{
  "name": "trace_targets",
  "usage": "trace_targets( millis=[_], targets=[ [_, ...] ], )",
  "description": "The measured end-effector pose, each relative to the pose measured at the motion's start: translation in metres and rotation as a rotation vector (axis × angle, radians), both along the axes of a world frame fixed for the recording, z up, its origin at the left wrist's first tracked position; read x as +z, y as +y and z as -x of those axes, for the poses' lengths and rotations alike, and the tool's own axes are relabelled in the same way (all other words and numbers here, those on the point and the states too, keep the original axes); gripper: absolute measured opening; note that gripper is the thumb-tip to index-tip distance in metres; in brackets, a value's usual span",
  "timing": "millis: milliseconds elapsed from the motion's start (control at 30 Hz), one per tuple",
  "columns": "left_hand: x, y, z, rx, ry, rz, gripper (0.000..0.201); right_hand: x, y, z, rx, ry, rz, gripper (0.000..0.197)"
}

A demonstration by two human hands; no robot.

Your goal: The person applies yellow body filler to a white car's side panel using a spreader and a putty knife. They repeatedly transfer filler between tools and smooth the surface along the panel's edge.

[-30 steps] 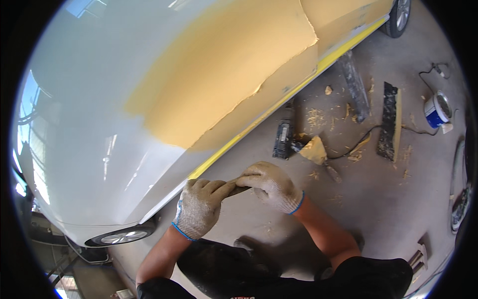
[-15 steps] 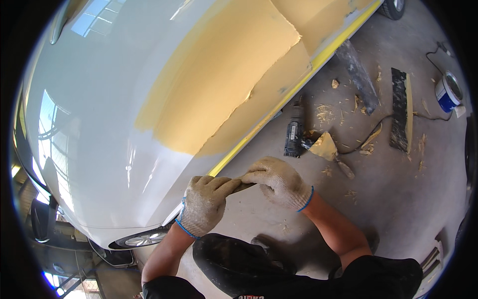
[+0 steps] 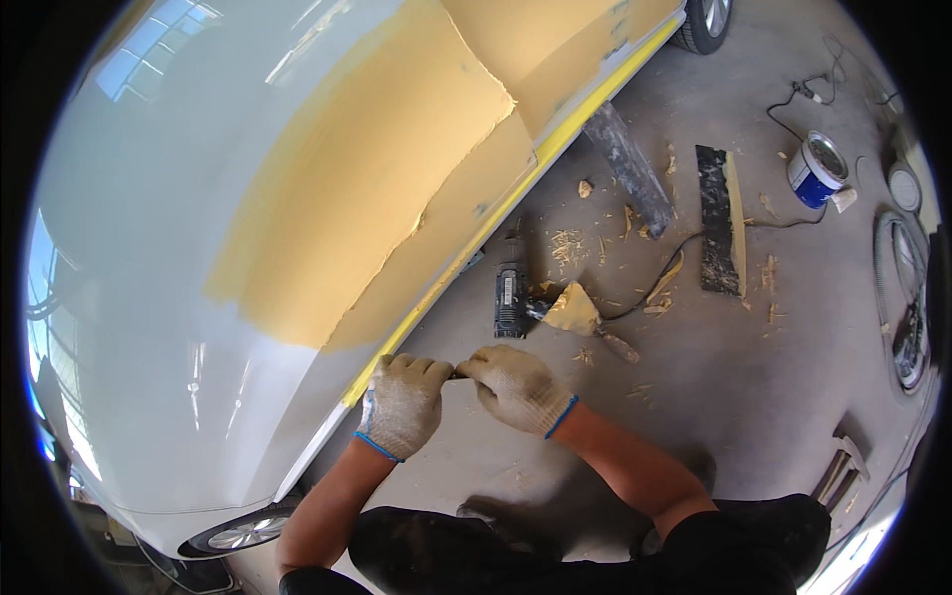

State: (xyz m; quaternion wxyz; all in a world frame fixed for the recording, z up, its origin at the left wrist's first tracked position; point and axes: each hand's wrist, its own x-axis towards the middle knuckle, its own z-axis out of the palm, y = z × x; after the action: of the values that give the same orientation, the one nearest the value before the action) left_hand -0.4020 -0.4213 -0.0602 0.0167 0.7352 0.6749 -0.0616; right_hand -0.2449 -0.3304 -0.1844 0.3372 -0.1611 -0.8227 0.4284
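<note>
My left hand (image 3: 402, 407), in a knitted glove with a blue cuff, is closed beside the lower edge of a white car (image 3: 159, 367). My right hand (image 3: 516, 387), gloved alike, has its fingers pinched together just to the right. Between the fingertips of both hands is a small, thin, dark piece with a pale edge, mostly hidden, and its kind cannot be made out. Tan filler (image 3: 382, 188) covers a wide part of the car's side, with a ragged ridge across it. Yellow masking tape (image 3: 496, 228) runs along the panel's bottom edge.
On the floor lie a black corded power tool (image 3: 511, 297), a filler-smeared scraper (image 3: 573, 312), a dark board with a tan edge (image 3: 716, 218) and a long grey strip (image 3: 630, 169). Filler scraps surround them. A blue-and-white tub (image 3: 818, 178) and a coiled hose (image 3: 883, 297) are farther right.
The view has turned, shifting the car and floor things leftward. My hands remain together on the small piece; my right hand now sits lower and shows less of the piece.
</note>
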Motion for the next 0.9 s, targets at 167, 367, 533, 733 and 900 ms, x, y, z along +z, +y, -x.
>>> trace_targets(
  millis=[167, 367, 533, 733, 900],
  targets=[
    [0.029, 0.012, -0.044, -0.091, 0.007, -0.345, 0.071, -0.007, 0.025, -0.013, -0.237, 0.097, 0.059, 0.025],
    [0.038, -0.014, -0.041, -0.111, -0.146, -0.29, 0.066, -0.004, 0.072, -0.022, -0.481, 0.348, 0.479, 0.019],
    [0.015, -0.024, -0.028, -0.126, -0.353, -0.137, 0.062, 0.014, 0.116, -0.035, -0.403, 0.706, 0.907, 0.028],
    [-0.009, -0.031, -0.027, -0.258, -0.395, 0.075, 0.024, 0.081, 0.146, -0.048, -0.292, 0.806, 0.882, 0.039],
    [-0.034, -0.038, -0.025, -0.227, -0.428, 0.175, 0.018, 0.143, 0.16, -0.048, -0.265, 0.52, 0.417, 0.036]
  ],
)
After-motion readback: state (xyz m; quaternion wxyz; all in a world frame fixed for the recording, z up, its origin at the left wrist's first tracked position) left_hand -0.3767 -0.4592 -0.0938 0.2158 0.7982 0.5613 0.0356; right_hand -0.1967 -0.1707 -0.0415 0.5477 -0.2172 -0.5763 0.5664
